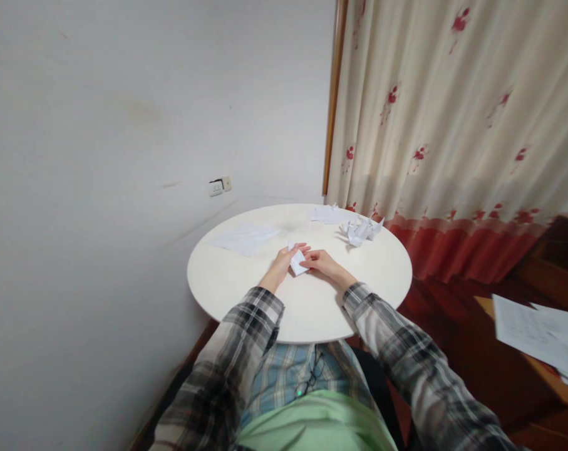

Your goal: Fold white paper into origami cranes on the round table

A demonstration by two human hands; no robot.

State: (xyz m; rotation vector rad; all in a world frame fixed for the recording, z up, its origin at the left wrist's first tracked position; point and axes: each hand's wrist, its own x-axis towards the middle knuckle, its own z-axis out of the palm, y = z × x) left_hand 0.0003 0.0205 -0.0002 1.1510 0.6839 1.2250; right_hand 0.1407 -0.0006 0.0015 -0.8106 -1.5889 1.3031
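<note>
A small folded piece of white paper (297,263) is held between my two hands over the middle of the round white table (312,307). My left hand (284,262) grips it from the left, with the fingers reaching past its far side. On the right edge of the paper, my right hand (324,262) is closed in a pinch. Beyond my right hand lie several folded paper shapes (360,232) in a heap. A flat white sheet (246,238) lies on the table's far left part.
More paper sheets (325,215) lie at the table's far edge. A white wall (100,188) with a socket (215,187) stands close on the left. A flowered curtain (453,125) hangs behind on the right. Printed papers (537,332) rest on wooden furniture at the lower right.
</note>
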